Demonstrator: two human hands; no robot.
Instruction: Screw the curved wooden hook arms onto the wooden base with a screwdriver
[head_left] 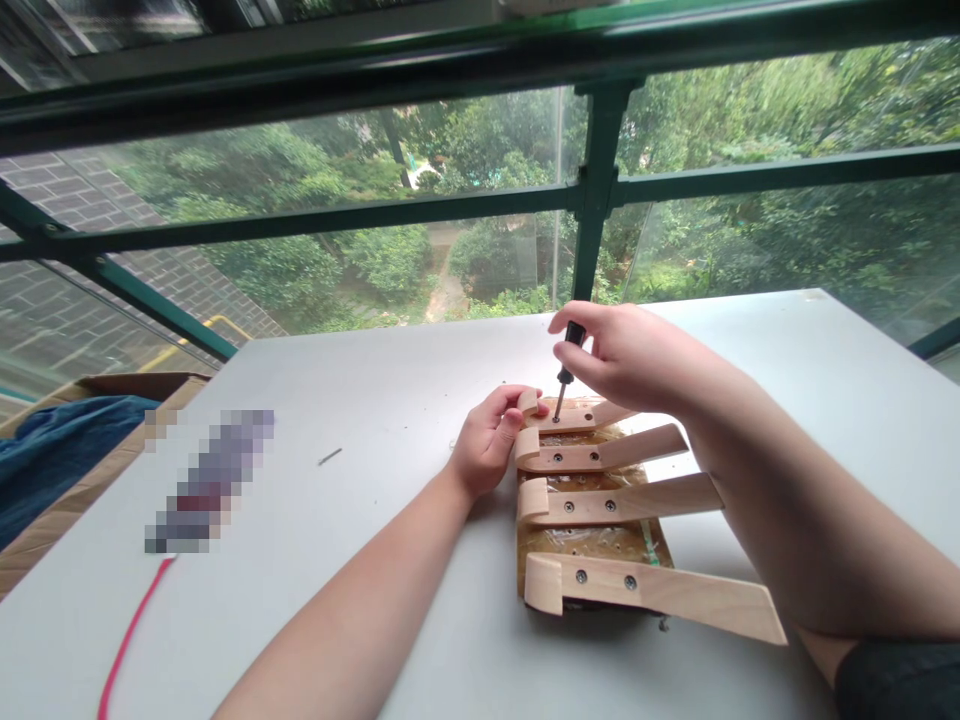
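My right hand [607,345] is closed around the black handle of a screwdriver [571,352]. The shaft points down, its tip at a screw in the farthest wooden strip [574,419]. My left hand [491,437] grips the curled left end of that same strip between thumb and fingers. Several such strips, among them the nearest wooden strip [667,590], lie across a brown, tape-wrapped block [600,541]. Dark screw heads show in the nearer strips. My right forearm hides part of the strips' right ends.
A white table [360,560] carries the work. A small metal piece [330,456] lies left of my left hand. A blurred-out object [217,475] with a pink cord [133,630] is farther left. Beside the table stands a cardboard box [45,530] with blue cloth. Green-framed windows rise behind.
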